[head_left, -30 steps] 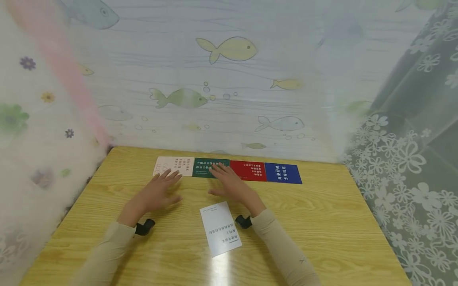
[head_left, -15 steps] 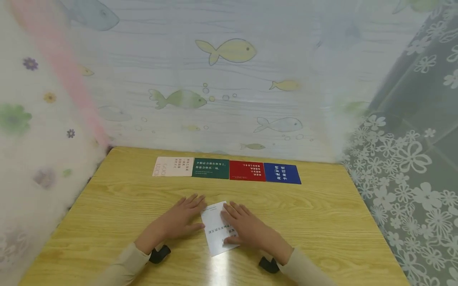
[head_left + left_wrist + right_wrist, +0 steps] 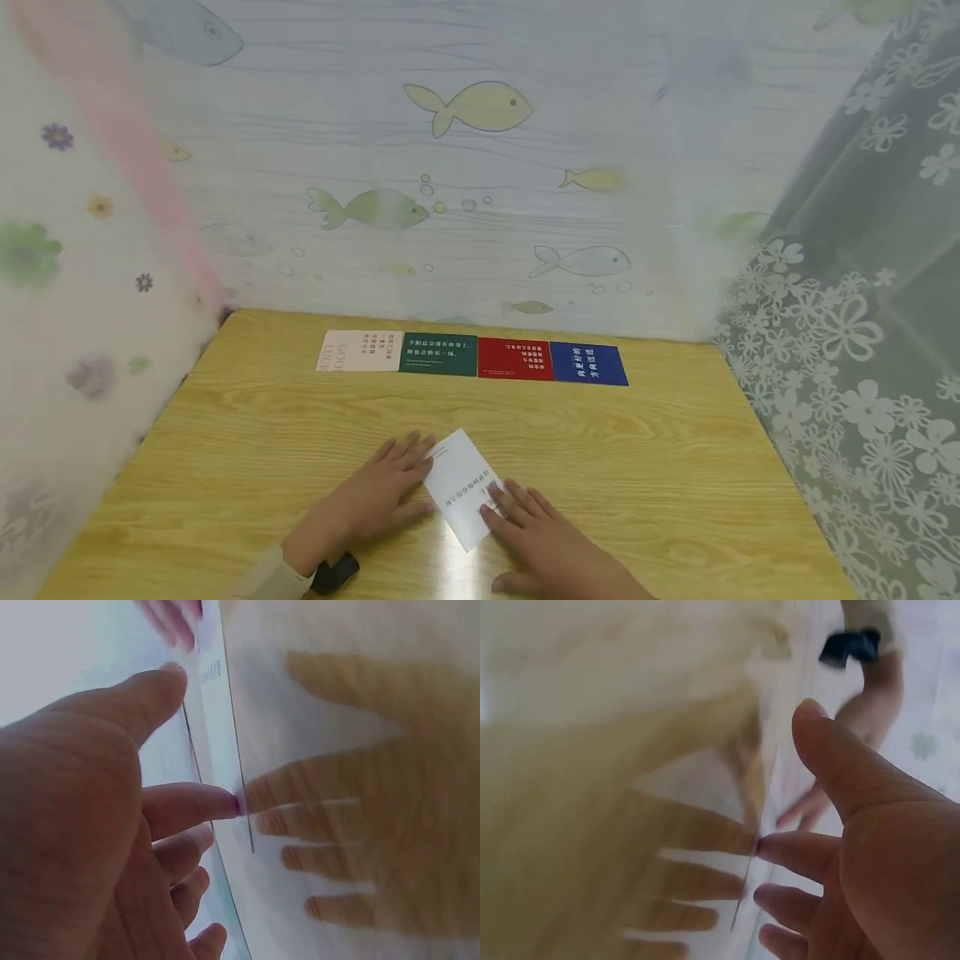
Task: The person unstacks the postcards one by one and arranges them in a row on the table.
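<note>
A white card printed with dark lettering lies flat and slanted on the wooden table. At its upper left edge is my left hand, palm down with the fingers extended; in the left wrist view the index fingertip touches the card. My right hand lies over the card's right side, fingers straight, covering part of the lettering. From the right wrist view, its index fingertip meets the card's edge, with the thumb held apart. Neither hand curls round the card.
Along the table's back lie a pink card, a green card, a red card and a blue card, side by side in a row. Behind them hangs a fish-patterned curtain.
Both hands came back from near the card row to the white card. Since half a second ago, the card has turned to a steeper slant, and the right hand has moved nearer the person.
</note>
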`<state>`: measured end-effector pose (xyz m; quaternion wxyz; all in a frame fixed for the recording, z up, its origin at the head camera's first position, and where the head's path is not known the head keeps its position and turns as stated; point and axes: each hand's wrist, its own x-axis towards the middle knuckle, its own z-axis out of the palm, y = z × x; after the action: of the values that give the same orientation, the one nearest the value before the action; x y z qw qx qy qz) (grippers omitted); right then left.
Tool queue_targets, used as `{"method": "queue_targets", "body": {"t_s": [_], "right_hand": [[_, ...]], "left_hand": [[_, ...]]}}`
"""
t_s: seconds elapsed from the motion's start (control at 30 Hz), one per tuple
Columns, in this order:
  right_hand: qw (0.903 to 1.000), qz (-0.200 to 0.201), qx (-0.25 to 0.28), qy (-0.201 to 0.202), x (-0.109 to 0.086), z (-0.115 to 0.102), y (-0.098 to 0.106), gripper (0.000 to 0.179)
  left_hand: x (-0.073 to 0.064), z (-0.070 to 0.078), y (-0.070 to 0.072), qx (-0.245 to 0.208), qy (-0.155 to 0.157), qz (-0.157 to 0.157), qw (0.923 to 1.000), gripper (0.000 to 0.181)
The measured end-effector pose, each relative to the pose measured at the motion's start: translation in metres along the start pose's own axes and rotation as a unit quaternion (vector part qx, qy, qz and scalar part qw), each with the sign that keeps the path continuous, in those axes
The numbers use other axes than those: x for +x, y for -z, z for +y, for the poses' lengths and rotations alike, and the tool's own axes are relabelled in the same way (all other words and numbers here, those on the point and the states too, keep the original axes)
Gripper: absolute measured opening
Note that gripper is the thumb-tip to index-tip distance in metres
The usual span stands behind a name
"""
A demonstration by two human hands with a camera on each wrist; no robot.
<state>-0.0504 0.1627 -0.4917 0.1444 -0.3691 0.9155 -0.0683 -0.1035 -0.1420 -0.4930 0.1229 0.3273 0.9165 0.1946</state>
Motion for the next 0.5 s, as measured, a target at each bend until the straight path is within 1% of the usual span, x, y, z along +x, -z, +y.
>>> {"method": "queue_targets", "body": {"t_s": [0.07, 0.13, 0.27, 0.33, 0.4, 0.5], "right_hand": [[0.9996, 0.001, 0.009, -0.028, -0.002, 0.005, 0.002, 0.084], [0.9983, -0.001, 0.021, -0.054, -0.004, 0.01, 0.005, 0.085], [0.9956, 0.005, 0.036, -0.087, -0.004, 0.023, 0.009, 0.086], [0.9941, 0.011, 0.049, -0.097, -0.005, 0.03, 0.009, 0.089], [0.9927, 0.02, 0.063, -0.101, -0.005, 0.037, 0.008, 0.091], [0.9911, 0.038, 0.081, -0.098, -0.006, 0.046, 0.007, 0.093]], "left_hand": [[-0.002, 0.005, -0.001, 0.007, -0.005, -0.004, 1.0, 0.066], [-0.004, 0.01, -0.003, 0.024, -0.012, -0.009, 0.9996, 0.065], [-0.004, 0.021, -0.007, 0.062, -0.035, -0.022, 0.9972, 0.063], [-0.003, 0.026, -0.009, 0.08, -0.048, -0.025, 0.9953, 0.061], [-0.001, 0.029, -0.01, 0.092, -0.056, -0.021, 0.9939, 0.058], [0.001, 0.029, -0.009, 0.106, -0.054, -0.005, 0.9929, 0.055]]}}
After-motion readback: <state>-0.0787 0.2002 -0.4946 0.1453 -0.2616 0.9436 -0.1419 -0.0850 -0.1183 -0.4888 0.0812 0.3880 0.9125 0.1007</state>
